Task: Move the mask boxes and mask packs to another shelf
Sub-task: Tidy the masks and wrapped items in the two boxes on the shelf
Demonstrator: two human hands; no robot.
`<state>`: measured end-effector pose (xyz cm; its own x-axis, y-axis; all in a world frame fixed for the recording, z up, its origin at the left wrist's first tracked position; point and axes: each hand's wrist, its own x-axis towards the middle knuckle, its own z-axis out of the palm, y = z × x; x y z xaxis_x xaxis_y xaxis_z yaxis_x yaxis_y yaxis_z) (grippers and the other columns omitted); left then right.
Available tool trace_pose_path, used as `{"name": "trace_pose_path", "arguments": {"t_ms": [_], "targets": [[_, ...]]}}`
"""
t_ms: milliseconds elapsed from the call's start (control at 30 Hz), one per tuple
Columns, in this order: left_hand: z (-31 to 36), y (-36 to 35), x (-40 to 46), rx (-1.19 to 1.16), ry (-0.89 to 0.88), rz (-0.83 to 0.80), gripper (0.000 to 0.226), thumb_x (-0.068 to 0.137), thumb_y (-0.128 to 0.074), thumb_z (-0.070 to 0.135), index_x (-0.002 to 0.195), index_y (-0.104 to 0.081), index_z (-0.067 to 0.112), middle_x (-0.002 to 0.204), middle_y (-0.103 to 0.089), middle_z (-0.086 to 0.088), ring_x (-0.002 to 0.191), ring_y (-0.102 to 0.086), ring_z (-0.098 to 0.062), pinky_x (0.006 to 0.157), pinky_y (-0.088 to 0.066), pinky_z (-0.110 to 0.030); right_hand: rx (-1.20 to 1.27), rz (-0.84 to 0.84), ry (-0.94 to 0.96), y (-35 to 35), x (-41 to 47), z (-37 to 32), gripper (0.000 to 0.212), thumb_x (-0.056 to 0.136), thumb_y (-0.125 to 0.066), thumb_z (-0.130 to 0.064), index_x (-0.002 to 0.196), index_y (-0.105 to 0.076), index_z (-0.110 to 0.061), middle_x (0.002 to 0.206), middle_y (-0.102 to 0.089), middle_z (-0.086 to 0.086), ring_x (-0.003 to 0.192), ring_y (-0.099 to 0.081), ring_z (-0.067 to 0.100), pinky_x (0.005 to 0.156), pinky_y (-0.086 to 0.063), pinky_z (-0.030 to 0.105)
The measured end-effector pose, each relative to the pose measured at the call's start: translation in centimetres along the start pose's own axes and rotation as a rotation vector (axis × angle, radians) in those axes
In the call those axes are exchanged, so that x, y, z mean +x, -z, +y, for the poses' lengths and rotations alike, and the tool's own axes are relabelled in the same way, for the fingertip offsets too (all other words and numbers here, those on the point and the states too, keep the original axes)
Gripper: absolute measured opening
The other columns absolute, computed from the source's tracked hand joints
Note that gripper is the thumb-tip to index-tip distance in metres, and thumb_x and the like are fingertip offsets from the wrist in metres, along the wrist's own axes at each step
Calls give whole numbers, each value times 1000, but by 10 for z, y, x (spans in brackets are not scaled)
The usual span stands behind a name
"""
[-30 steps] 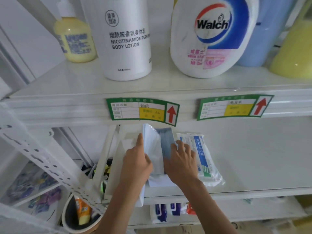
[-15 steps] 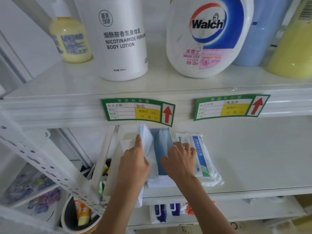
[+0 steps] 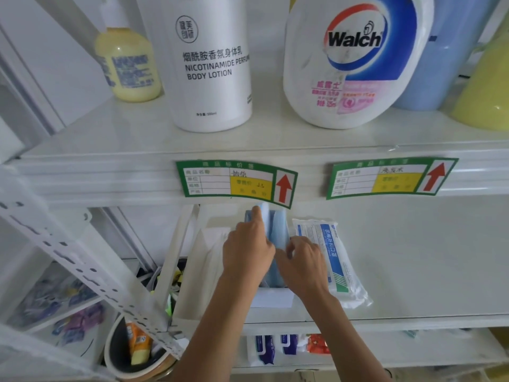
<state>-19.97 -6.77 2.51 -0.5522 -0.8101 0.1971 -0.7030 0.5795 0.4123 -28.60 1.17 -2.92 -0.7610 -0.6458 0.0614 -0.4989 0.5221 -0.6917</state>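
Note:
A blue and white mask pack [image 3: 276, 232] stands on edge on the middle shelf [image 3: 413, 266], just under the upper shelf's lip. My left hand [image 3: 248, 249] grips its left side, forefinger stretched up along it. Against its right lower side lies my right hand [image 3: 301, 264], fingers curled on the pack. A white box edge [image 3: 272, 297] shows below the hands. A second mask pack [image 3: 334, 257], white with a blue stripe, lies flat just right of my right hand. More packs [image 3: 264, 350] lie on the shelf below.
The upper shelf [image 3: 110, 142] carries a yellow bottle [image 3: 128, 64], a white body lotion bottle [image 3: 212, 62], a Walch jug [image 3: 355, 59] and blue and yellow containers. Two green price tags [image 3: 237, 181] sit on its edge. A slotted post [image 3: 82, 266] slants at left above a bowl [image 3: 137, 351].
Both hands have turned the pack more upright and drawn it together. My right hand has slid down and nearer; my left hand has closed in on the pack's left side.

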Motion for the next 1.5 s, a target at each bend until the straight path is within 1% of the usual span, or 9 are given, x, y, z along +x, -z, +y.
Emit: {"name": "trace_pose_path", "arguments": {"t_ms": [467, 567, 700, 867, 1000, 1100, 1267, 1400, 1500], "targets": [[-1, -13, -3, 192, -77, 61, 74, 83, -64, 5, 148, -32, 17, 91, -66, -8, 74, -68, -28, 55, -39, -32, -40, 36, 17, -9, -1, 4, 22, 84, -62, -26, 70, -48, -17, 82, -51, -9, 73, -52, 20, 68, -47, 37], [0, -25, -16, 240, -122, 61, 76, 91, -60, 14, 156, -21, 21, 109, -64, -7, 77, -68, -24, 54, -40, -31, -88, 29, 10, -10, 1, 7, 24, 88, -62, -31, 73, -48, -19, 90, -51, -6, 67, -53, 18, 64, -44, 35], [-8, -36, -31, 167, -122, -51, 78, 100, -53, 22, 160, -2, 21, 135, -50, -9, 86, -68, -21, 64, -52, -30, -148, 23, 6, -11, 3, 10, 21, 87, -57, -37, 75, -47, -23, 93, -50, -7, 62, -52, 13, 55, -39, 31], [-10, -33, -39, 202, -112, -139, 88, 96, -62, 26, 159, -2, 14, 121, -62, -8, 93, -69, -22, 72, -54, -33, -112, 21, -16, -18, 4, 15, 23, 82, -59, -39, 86, -40, -27, 96, -49, -8, 68, -52, 10, 54, -38, 29], [-13, -34, -37, 288, -107, -209, 80, 98, -57, 29, 158, -9, 6, 126, -62, -12, 98, -70, -26, 75, -55, -36, 0, 17, 103, -21, 1, 15, 56, 90, -63, -35, 136, -32, -34, 140, -39, -2, 111, -52, 21, 85, -54, 41], [-15, -35, -35, 272, -107, -204, 77, 98, -59, 33, 157, -16, 7, 136, -57, -12, 104, -69, -25, 80, -57, -34, -200, -33, 407, -18, 1, 15, 59, 94, -62, -24, 148, -40, -29, 155, -41, 3, 137, -39, 27, 110, -38, 46], [-20, -22, -41, 37, -84, -103, 42, 97, -55, 33, 135, -46, 18, 149, -40, -3, 107, -65, -21, 75, -53, -30, -209, -2, 408, -6, 0, 13, 45, 98, -31, -35, 123, -68, -28, 131, -65, -11, 133, -46, 16, 110, -28, 45], [-34, -13, -62, -43, -194, -37, 44, 93, -57, 43, 130, -57, 20, 145, -49, 4, 117, -58, -14, 82, -48, -20, -201, -96, 234, -2, 5, 1, 77, 92, -14, -77, 96, -77, -34, 130, -63, -17, 135, -42, 15, 116, -16, 55], [-48, -13, -76, 1, -290, 0, 34, 89, -68, 37, 116, -70, 16, 130, -64, 1, 116, -62, -17, 91, -49, -26, -296, -145, 179, -3, 9, -8, 90, 85, -11, -88, 87, -79, -29, 139, -60, -13, 139, -40, 21, 118, -5, 65]]}}
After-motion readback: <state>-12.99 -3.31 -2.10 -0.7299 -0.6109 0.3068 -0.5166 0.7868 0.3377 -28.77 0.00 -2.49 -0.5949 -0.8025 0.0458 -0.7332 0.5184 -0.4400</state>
